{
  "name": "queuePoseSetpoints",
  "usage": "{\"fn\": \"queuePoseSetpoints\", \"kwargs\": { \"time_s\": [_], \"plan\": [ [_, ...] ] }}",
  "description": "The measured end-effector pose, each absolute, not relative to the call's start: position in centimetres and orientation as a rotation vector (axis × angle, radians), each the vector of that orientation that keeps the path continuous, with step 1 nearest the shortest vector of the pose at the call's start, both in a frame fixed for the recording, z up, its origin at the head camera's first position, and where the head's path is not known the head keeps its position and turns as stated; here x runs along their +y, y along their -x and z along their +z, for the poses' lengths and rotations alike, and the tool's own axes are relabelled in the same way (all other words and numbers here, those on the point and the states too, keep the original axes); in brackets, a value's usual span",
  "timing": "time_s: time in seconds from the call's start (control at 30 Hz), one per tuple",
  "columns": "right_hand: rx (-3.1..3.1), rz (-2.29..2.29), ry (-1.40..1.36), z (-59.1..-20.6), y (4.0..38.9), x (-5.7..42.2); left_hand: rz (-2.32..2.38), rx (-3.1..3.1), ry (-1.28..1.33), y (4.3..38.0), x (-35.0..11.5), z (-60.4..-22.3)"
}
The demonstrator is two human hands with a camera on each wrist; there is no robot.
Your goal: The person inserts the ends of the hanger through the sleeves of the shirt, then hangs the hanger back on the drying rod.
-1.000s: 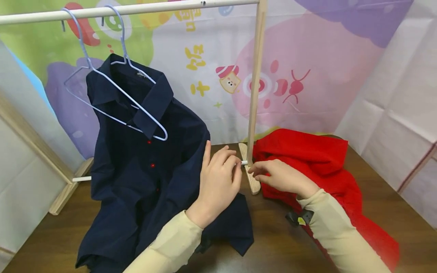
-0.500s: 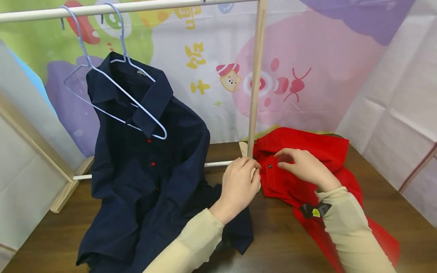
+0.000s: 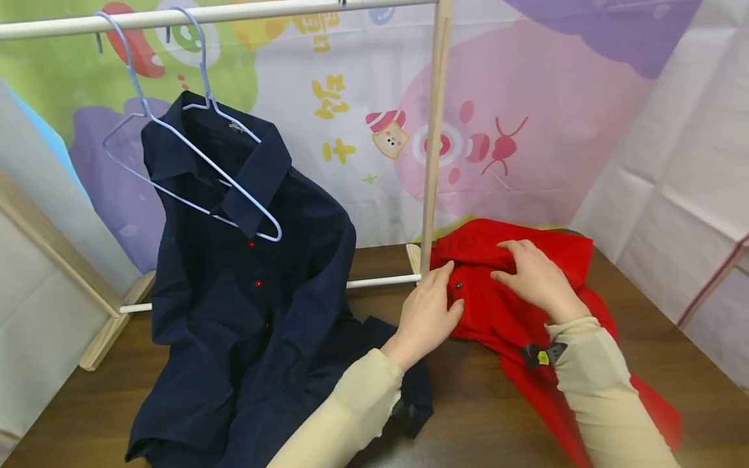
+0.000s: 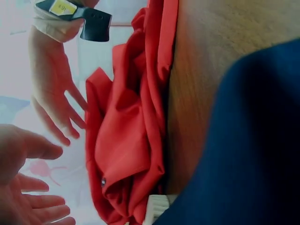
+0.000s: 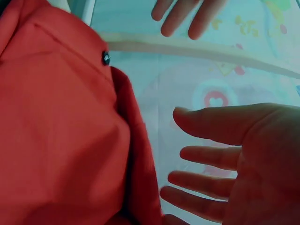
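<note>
A red garment (image 3: 486,312) with a dark button lies in a folded heap on the right of the table. Over its left edge, in the head view, is my left hand (image 3: 428,311), fingers spread and holding nothing; the left wrist view shows this hand (image 4: 28,183) apart from the cloth. My right hand (image 3: 541,279) hovers above the garment's upper part, its fingers loosely extended; in the right wrist view that hand (image 5: 262,159) also grips nothing. To the left, a navy shirt (image 3: 251,292) with red buttons hangs on a pale blue hanger (image 3: 207,84).
A second, bare hanger (image 3: 134,71) hangs in front of the navy shirt from the white rod (image 3: 257,12). The rack's wooden post (image 3: 434,143) stands between the two garments, and a low white bar (image 3: 383,282) runs near the tabletop (image 3: 468,403). A printed cloth (image 3: 515,97) backs the scene.
Both hands have moved right, away from the navy shirt and over the red garment. The left hand has passed the rack's post and its fingers have spread. The navy shirt stays in place.
</note>
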State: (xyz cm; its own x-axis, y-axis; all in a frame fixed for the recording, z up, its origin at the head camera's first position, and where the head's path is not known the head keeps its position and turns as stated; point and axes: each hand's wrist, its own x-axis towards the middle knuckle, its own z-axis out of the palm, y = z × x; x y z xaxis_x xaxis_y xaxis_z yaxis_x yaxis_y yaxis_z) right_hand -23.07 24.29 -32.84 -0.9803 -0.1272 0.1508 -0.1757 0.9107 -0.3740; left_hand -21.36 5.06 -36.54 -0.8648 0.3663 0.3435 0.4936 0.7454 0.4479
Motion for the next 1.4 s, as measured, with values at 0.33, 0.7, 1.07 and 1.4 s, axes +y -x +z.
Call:
{"fn": "queuePoseSetpoints", "kwargs": {
  "time_s": [0.33,0.7,1.07,1.4],
  "plan": [
    [-3.013,0.546,-0.159,-34.2,23.6,25.8,-0.845,-2.876,0.701,22.6,6.5,-37.9],
    [-3.191,0.655,-0.087,-36.0,24.2,26.7,-1.136,-3.048,0.615,23.7,7.8,-39.1],
    [-3.209,0.756,0.063,-36.9,24.6,27.7,-1.163,-3.045,0.543,23.8,8.2,-39.2],
    [-3.156,0.693,0.006,-36.9,24.8,27.5,-1.169,-2.961,0.609,23.6,8.1,-39.0]
  ]
}}
